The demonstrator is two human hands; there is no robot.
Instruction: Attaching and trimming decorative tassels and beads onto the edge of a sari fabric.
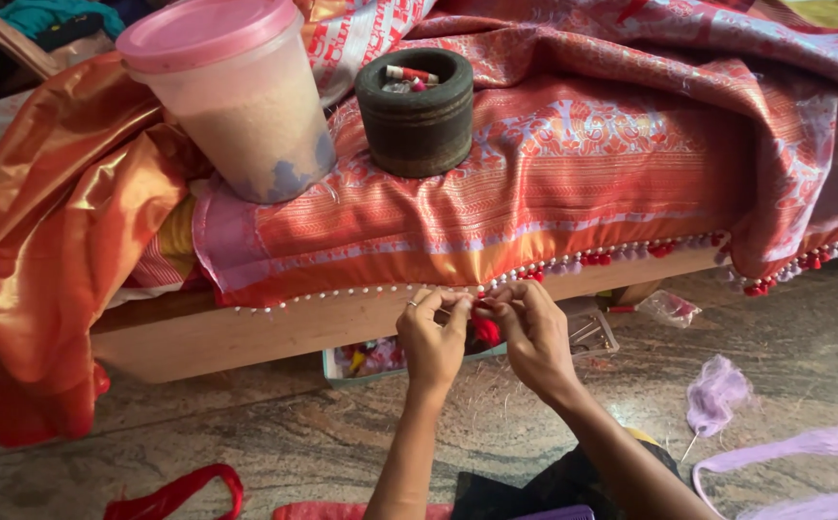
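- Fingers (pixel 457 310) of the left hand (pixel 431 342) and the right hand (pixel 534 337) are pinched narrow together on a small red tassel (pixel 485 330), at the beaded edge (pixel 573 262) of the orange-red cloth (pixel 534 183) that hangs over the near side of the wooden bed (pixel 245 332).
- It looks like the tassel is being tied to the edge; the next move probably needs a tight, exact pull.
- Thread or needle I cannot make out; the fingers hide the knot.
- A pink-lidded container (pixel 236 96) and a dark round pot (pixel 415 111) stand far on the cloth.
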